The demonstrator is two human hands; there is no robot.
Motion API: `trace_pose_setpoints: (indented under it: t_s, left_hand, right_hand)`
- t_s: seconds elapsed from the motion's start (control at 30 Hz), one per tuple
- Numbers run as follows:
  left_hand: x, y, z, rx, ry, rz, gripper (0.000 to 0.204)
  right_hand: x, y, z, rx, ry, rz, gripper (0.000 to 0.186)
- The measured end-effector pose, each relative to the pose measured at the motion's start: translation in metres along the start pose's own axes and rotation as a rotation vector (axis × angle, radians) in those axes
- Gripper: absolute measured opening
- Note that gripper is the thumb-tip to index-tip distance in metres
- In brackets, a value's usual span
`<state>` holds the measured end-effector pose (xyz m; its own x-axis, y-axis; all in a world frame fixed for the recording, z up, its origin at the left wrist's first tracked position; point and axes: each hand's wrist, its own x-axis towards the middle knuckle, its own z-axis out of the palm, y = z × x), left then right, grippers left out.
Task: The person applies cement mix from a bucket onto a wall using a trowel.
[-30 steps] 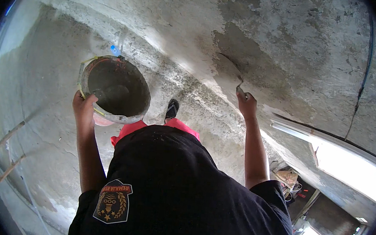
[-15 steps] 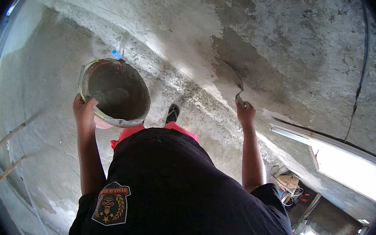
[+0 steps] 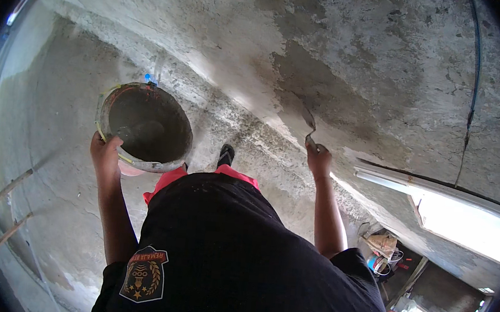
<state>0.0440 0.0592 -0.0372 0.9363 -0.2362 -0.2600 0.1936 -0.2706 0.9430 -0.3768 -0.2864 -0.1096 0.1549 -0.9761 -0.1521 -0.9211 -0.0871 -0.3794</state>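
- Head view, nearest: a black shirt (image 3: 241, 256) with a sewn badge (image 3: 144, 274) fills the lower middle and hides most of the floor beneath.
- Left hand (image 3: 104, 152) is closed on the rim of a bucket (image 3: 144, 124) holding grey mortar, raised beside the wall.
- Right hand (image 3: 319, 159) is wrapped tight round a trowel (image 3: 308, 125), its blade touching the wall (image 3: 388, 67) at a dark wet patch (image 3: 321, 91).
- One foot (image 3: 226, 154) shows between the arms.
- Farther right, a bright opening (image 3: 470, 226) and clutter (image 3: 383, 251) below.
- Far left, wooden poles (image 3: 7, 212).
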Motion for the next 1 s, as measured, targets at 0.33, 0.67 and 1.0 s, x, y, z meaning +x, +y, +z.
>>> trace_pose_setpoints:
  t_s: [0.33,0.67,1.0]
  left_hand:
    - [-0.008,0.007,0.005,-0.084,-0.019,-0.006,0.032]
    - [-0.009,0.008,0.011,-0.033,-0.045,0.007,0.034]
    - [-0.007,0.009,0.015,-0.036,-0.049,0.031,0.033]
  right_hand:
    - [0.017,-0.033,-0.014,-0.018,-0.158,0.080,0.051]
    - [0.005,0.000,0.023,0.066,0.006,-0.051,0.046]
    - [-0.020,0.005,0.013,0.129,-0.154,-0.052,0.045]
